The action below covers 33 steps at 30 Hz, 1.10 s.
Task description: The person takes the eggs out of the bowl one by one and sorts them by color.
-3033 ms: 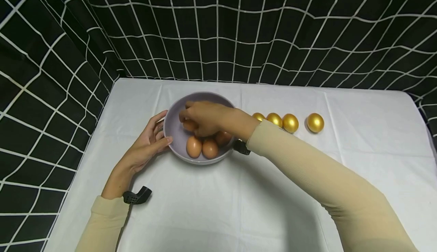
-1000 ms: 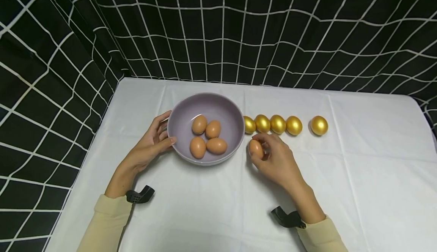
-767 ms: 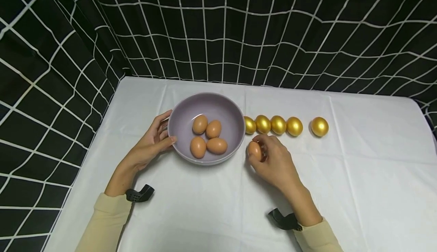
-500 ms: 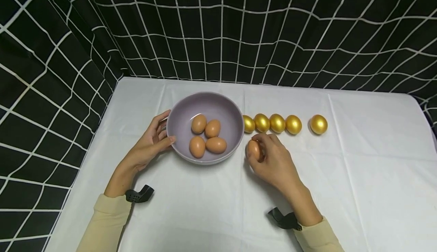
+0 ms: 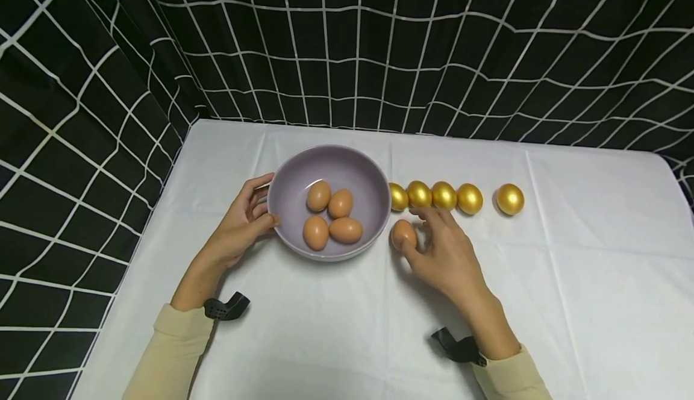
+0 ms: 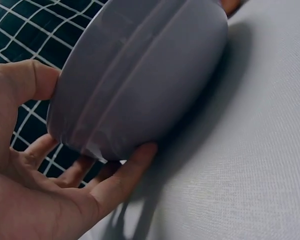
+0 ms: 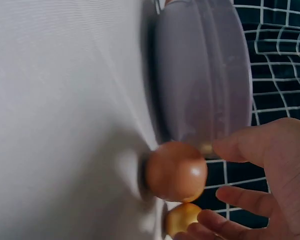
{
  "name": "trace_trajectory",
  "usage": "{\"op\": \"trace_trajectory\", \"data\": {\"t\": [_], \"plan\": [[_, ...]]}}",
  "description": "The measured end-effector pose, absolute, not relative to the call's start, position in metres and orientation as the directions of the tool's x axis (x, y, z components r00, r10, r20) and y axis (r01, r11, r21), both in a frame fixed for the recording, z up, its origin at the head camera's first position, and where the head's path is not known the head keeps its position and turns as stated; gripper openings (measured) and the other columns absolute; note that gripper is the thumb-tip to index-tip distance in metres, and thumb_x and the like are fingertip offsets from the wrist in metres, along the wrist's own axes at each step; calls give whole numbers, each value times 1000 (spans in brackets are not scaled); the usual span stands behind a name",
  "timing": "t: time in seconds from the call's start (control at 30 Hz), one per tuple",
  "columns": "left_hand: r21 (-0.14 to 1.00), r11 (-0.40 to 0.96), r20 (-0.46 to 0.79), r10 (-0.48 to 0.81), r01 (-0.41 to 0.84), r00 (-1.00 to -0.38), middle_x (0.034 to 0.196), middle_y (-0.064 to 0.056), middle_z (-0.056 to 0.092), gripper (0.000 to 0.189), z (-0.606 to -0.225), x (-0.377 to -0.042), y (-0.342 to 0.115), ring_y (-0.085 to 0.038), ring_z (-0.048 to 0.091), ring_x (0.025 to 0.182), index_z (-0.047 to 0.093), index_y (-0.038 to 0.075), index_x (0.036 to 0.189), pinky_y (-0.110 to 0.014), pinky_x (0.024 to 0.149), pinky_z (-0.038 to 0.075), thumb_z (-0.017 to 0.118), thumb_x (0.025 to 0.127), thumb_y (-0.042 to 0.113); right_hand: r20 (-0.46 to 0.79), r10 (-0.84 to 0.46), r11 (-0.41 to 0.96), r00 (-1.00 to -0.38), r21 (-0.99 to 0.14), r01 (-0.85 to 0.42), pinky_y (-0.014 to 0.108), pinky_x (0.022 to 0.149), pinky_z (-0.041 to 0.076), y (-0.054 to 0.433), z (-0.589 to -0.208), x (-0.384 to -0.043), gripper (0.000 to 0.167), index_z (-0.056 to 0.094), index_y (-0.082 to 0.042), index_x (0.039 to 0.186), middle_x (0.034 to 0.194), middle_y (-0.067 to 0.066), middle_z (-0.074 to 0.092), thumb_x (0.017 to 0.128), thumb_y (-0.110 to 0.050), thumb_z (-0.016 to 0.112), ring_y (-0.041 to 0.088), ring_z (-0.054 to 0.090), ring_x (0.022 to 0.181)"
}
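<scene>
My left hand point(image 5: 238, 228) holds the side of a mauve bowl point(image 5: 347, 165), its thumb at the rim and its fingers spread along the outer wall point(image 6: 155, 85). Inside the bowl lie several brown eggs point(image 5: 346, 230). Just right of the bowl a single brown egg point(image 5: 403, 231) rests on the white cloth. Over it my right hand point(image 5: 450, 258) has its fingers loosened and spread. In the right wrist view that brown egg point(image 7: 176, 171) stands apart from the fingertips, with the thumb near the bowl wall.
A row of several golden eggs point(image 5: 444, 196) runs right from behind the bowl, with another golden egg point(image 5: 510, 199) set apart at its end. White cloth point(image 5: 325, 328) covers the table. Black fabric with a white grid point(image 5: 352, 38) hangs at the back and left.
My right hand took a brown egg out of the bowl and set it on the cloth. Its fingers have now opened away from the egg. My left hand stays on the bowl.
</scene>
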<state>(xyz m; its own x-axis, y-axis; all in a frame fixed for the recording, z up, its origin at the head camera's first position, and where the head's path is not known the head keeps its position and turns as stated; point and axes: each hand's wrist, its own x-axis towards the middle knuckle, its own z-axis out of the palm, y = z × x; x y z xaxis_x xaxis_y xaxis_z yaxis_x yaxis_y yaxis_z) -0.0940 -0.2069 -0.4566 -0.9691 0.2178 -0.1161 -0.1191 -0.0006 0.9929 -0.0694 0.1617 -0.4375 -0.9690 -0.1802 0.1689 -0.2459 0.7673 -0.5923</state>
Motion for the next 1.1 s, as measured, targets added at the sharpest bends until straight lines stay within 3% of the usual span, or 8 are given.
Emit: {"op": "trace_trajectory", "data": {"t": [0.2,0.37,0.53,0.7,0.83,1.1], "plan": [[993,-5,-116,233,-121,-965,162,-17,36,84,-457,-94,-213,-12,63,121,24,15,166,-24,87,62,57,93,-8,267,-208,736,-941,-591,-330,56,97,51,156,-425,-78,44,67,-3,130,127,19,66,92,-22,78,36,61,119],[992,-14,-121,259,-129,-958,162,-15,33,85,-460,-93,-213,-12,61,123,21,17,167,-26,91,62,56,94,-8,314,-323,694,-893,-563,-449,51,97,54,147,-404,-95,39,68,-6,130,127,15,66,94,-18,76,33,64,114],[990,-10,-132,271,-140,-954,163,-16,32,86,-460,-92,-212,-14,59,128,19,18,168,-26,94,61,56,95,-7,246,-506,666,-827,-497,-556,50,100,53,136,-385,-112,40,66,-7,136,135,13,63,98,-18,72,32,62,119],[990,-2,-135,284,-142,-949,164,-16,30,85,-459,-93,-213,-15,57,130,19,19,168,-27,94,61,57,96,-6,184,-595,661,-783,-442,-606,46,96,55,124,-376,-124,41,65,-9,138,136,13,62,98,-19,71,29,64,113],[989,-18,-135,292,-146,-947,164,-16,31,84,-458,-93,-214,-13,58,129,19,19,168,-26,95,61,58,97,-6,149,-656,651,-740,-385,-654,49,103,55,113,-370,-133,41,66,-10,137,134,12,63,97,-17,70,31,65,119],[988,-42,-129,306,-149,-943,164,-12,33,84,-459,-92,-212,-13,59,130,19,21,168,-27,94,61,59,99,-5,117,-786,548,-607,-324,-771,43,103,54,82,-361,-150,31,73,-11,126,122,7,67,95,-9,72,27,64,112]]}}
